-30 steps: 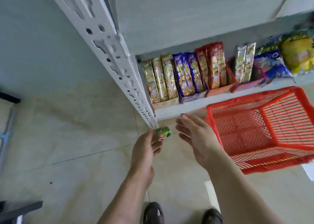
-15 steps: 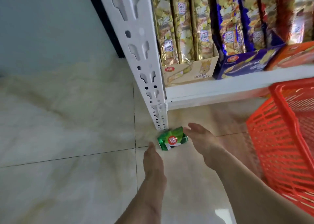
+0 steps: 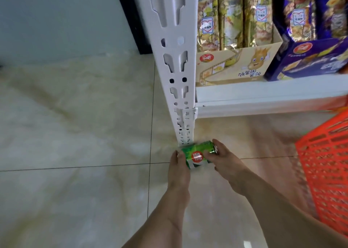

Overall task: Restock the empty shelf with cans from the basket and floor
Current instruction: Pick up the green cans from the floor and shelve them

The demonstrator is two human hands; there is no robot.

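A green can (image 3: pixel 197 154) with a red round logo lies on its side on the tiled floor, right at the foot of the white shelf post (image 3: pixel 175 69). My left hand (image 3: pixel 178 174) reaches down with straight fingers and touches the can's left end. My right hand (image 3: pixel 227 165) grips the can's right end, thumb on the body and fingers over the top rim. The orange-red plastic basket (image 3: pixel 323 159) stands on the floor at the right edge, its inside out of view.
The bottom shelf board (image 3: pixel 263 99) hangs just above the floor behind the can. It carries a beige snack box (image 3: pixel 235 67) and a purple snack box (image 3: pixel 310 59). A pale wall and a dark skirting strip (image 3: pixel 131 18) lie to the left.
The view has dropped closer to the floor. Both hands have moved forward from just short of the can and now touch it, the right one closing on its end.
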